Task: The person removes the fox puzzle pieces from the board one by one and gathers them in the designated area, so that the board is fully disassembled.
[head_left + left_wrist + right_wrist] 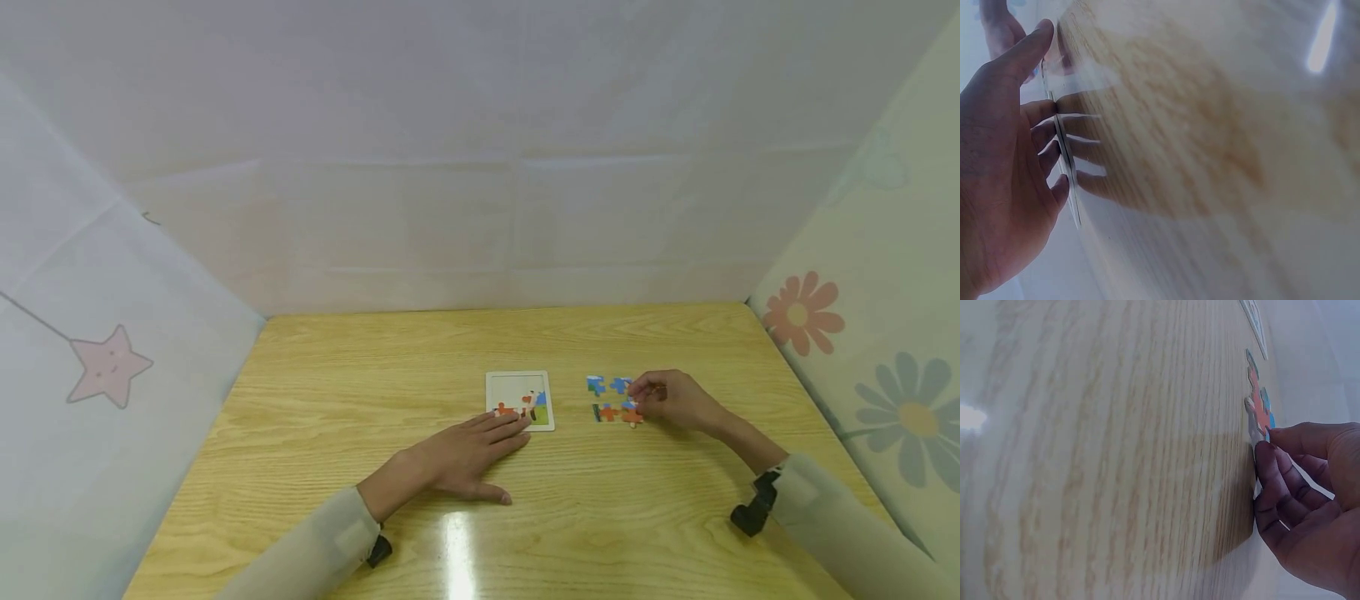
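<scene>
A small square jigsaw tray (512,388) with a pale rim lies flat on the table. Orange, green and blue pieces (540,414) fill its lower part, while its upper part shows bare backing. My left hand (468,457) rests with straight fingers across the tray's near edge, hiding some of the picture. In the left wrist view, those fingertips touch the thin tray edge (1065,150). To the right of the tray, my right hand (678,402) pinches a jigsaw piece (1267,435) between thumb and index finger. Most of that piece is hidden by the fingers.
Several loose jigsaw pieces (607,413) lie in two rows beside the right hand, blue ones (595,384) behind orange ones. Wood-grain table (360,367) surrounds everything. White cloth (450,233) hangs behind, with printed cloth (885,333) along the right side.
</scene>
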A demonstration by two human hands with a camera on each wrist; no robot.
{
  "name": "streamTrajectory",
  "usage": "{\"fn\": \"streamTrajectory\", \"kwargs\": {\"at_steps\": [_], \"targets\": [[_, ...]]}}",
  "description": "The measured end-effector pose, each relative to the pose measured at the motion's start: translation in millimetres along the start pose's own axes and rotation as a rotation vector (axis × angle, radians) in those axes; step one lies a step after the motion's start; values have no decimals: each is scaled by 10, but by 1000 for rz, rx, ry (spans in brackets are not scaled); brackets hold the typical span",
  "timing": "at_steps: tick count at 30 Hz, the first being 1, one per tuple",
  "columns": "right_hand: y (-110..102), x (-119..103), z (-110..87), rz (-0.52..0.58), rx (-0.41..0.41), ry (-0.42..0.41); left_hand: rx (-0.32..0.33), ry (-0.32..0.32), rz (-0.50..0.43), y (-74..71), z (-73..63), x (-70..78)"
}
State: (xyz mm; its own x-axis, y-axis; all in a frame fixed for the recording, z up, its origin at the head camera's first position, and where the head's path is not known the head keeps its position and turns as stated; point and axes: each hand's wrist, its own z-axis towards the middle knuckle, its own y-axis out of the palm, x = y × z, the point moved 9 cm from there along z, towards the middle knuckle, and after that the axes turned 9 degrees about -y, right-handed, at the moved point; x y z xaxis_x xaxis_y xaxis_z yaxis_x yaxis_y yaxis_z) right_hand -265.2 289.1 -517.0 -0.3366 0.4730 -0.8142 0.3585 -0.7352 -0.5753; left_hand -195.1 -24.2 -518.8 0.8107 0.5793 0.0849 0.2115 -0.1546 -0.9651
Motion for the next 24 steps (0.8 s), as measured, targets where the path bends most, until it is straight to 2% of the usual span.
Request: {"fn": "streamTrajectory", "kwargs": {"at_steps": [6,16,24], "targets": [[12,2,20,-108,2,-23,6,0,-11,13,0,-2],[32,-46,40,-154,21,-59,4,-1,-1,19,2,-3],[25,-40,37,-191,25,-57,4,0,0,8,3,-5]]}}
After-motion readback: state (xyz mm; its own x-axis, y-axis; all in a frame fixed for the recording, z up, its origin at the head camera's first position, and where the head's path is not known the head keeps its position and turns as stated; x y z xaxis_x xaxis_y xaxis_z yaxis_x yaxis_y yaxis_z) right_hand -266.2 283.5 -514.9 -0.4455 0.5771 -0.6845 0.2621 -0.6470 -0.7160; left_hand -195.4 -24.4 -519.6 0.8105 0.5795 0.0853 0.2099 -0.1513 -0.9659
